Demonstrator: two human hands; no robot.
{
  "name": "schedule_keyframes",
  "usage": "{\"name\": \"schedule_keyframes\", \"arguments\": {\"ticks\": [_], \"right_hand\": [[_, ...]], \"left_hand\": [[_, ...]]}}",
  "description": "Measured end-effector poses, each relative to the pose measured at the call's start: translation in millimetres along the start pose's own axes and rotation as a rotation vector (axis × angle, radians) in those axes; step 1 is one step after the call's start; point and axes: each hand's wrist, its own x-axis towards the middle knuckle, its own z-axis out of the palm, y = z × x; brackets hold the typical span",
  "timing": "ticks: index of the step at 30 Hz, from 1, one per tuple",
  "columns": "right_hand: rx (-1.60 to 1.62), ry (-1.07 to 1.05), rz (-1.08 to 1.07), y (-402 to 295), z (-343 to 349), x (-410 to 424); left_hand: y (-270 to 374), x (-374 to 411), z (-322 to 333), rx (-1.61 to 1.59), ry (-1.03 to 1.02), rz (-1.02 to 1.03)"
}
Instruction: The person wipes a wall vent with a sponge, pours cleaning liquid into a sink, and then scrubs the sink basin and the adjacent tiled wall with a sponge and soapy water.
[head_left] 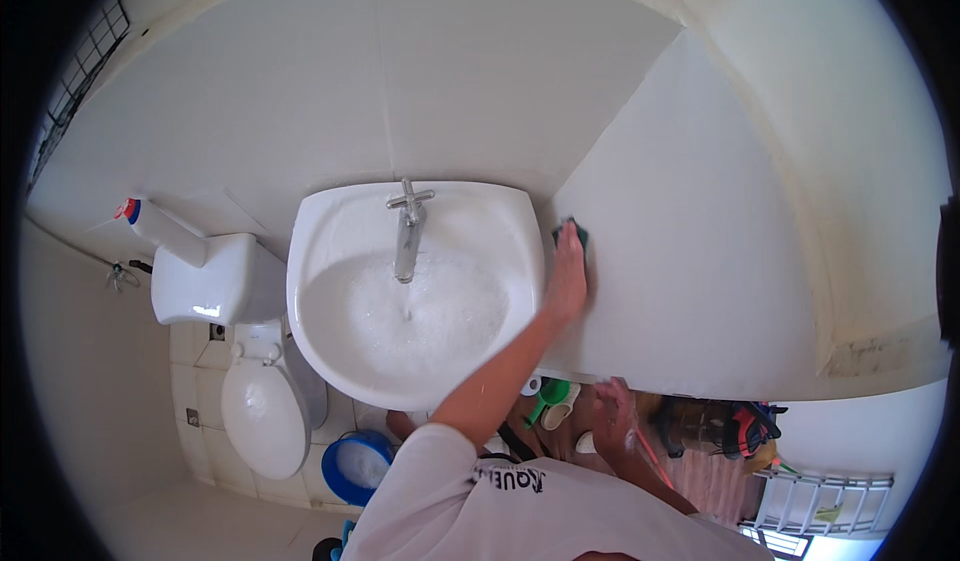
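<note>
With my left arm across the right rim of the white washbasin, my left hand presses a dark green scouring pad flat on the pale side wall panel. The pad is mostly covered by the fingers. My right hand is lower, by the bottom edge of that panel, fingers apart and holding nothing. The basin holds foamy water under a chrome faucet with a cross handle. Whether water is running cannot be told.
Left of the basin are a toilet with its lid down and a white bottle on its tank. A blue bucket of sudsy water stands on the tiled floor. Beyond the panel lie a green dipper, footwear and an aluminium ladder.
</note>
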Motion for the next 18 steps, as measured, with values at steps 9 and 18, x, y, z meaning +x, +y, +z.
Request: {"name": "schedule_keyframes", "arguments": {"ticks": [9,18], "right_hand": [[0.015,-0.019,0.097,2,-19,18],[0.524,0.037,0.251,-37,34,33]], "left_hand": [[17,-73,17,0.072,0.05,0.147],[44,-79,-13,0.022,0.248,0.05]]}}
